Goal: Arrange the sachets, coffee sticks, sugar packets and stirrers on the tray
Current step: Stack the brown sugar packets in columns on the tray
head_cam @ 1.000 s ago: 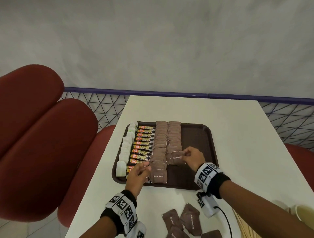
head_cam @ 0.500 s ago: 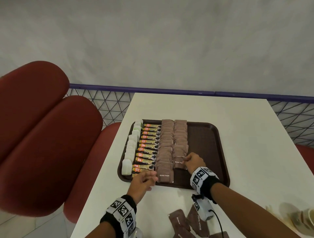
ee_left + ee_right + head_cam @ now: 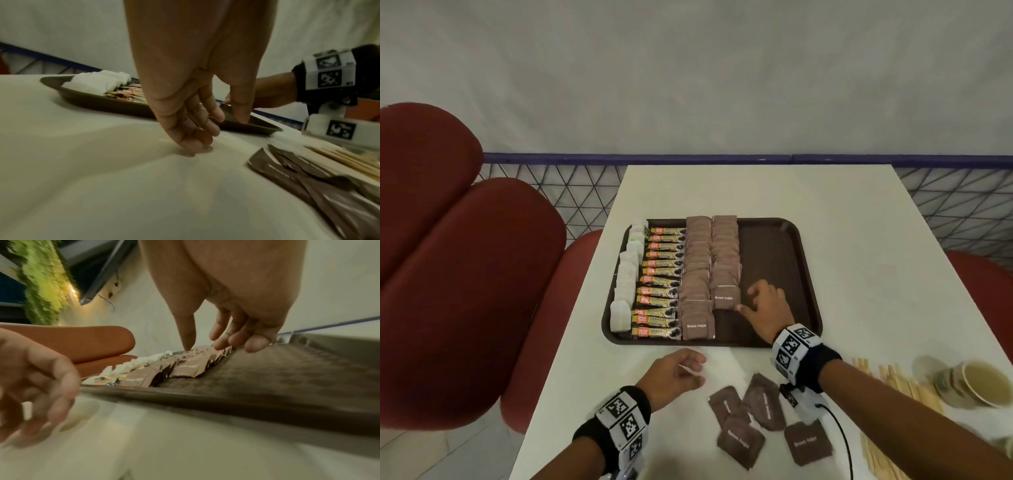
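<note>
A dark brown tray carries a column of white sachets, a column of coffee sticks and two columns of brown sugar packets. My right hand rests over the tray's bare floor just right of the front packet of the second sugar column. Its fingers are relaxed and hold nothing, as the right wrist view also shows. My left hand lies empty and loosely curled on the table in front of the tray, its fingertips touching the tabletop.
Several loose brown sugar packets lie on the white table near its front edge. Wooden stirrers and a paper cup sit at the front right. Red seats stand to the left, a mesh railing behind.
My right hand has let go of the sugar packet, which now lies at the front of the second column. My left hand has drawn back off the tray onto the table.
</note>
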Action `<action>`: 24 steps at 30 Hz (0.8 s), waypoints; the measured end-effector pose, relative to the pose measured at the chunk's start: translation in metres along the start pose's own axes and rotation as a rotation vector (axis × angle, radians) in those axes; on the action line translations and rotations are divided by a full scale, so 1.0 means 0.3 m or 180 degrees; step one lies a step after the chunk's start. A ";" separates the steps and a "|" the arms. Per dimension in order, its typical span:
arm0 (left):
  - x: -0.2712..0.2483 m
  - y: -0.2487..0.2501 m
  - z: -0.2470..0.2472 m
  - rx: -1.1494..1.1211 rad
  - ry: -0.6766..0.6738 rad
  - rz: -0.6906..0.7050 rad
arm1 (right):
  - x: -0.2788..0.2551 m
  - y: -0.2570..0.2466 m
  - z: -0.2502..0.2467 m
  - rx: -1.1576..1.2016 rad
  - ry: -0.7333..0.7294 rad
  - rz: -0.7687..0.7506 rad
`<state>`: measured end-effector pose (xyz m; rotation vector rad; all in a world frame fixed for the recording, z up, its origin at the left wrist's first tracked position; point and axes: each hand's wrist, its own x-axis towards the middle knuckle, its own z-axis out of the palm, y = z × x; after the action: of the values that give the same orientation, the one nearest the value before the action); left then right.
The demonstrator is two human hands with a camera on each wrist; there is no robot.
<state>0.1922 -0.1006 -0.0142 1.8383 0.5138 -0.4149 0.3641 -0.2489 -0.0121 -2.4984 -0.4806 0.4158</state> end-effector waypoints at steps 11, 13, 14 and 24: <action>-0.050 0.018 0.135 0.1923 -0.0758 0.0276 | -0.376 0.232 -0.132 -0.1016 -0.1963 -0.0641; -0.050 0.012 0.152 0.2218 -0.0709 0.0376 | -0.423 0.257 -0.117 -0.1271 -0.2006 -0.0662; -0.047 0.009 0.157 0.2327 -0.0669 0.0421 | -0.437 0.264 -0.110 -0.1266 -0.1983 -0.0666; 0.015 0.049 0.177 0.2414 -0.0653 0.0538 | -0.402 0.217 -0.041 -0.0209 -0.1526 -0.0958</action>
<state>0.2023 -0.1544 -0.0213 2.5001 0.0423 -0.7413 0.2778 -0.3560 -0.0168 -2.3241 -1.0550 0.8911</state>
